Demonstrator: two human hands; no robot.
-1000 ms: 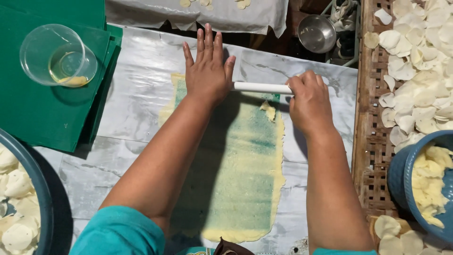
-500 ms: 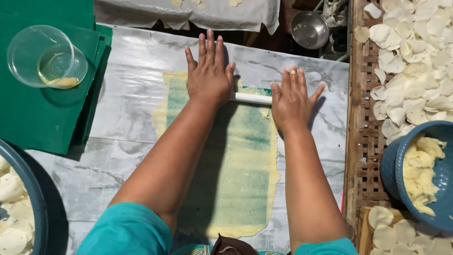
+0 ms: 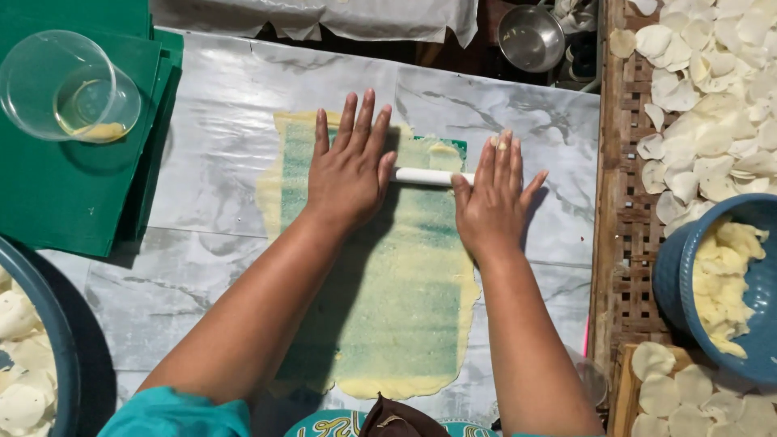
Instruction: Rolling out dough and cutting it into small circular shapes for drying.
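Note:
A long thin sheet of pale yellow dough [image 3: 396, 324] lies over a green mat on the marble-patterned table [image 3: 218, 186]. A white rolling pin [image 3: 425, 176] lies across its far end. My left hand [image 3: 350, 170] presses flat on the pin's left part, fingers spread. My right hand [image 3: 494, 202] presses flat on the pin's right part, fingers together and thumb out. Only the pin's middle shows between my hands.
A clear plastic cup [image 3: 69, 85] with yellowish liquid stands on green mats [image 3: 57, 194] at the left. A woven tray [image 3: 627, 218] of pale round discs and a blue bowl [image 3: 672, 283] of dough pieces are at the right. A metal bowl [image 3: 530, 36] sits beyond the table.
Both hands have rolled the pin back toward me along the dough. My right hand went from curled over the pin to flat on it.

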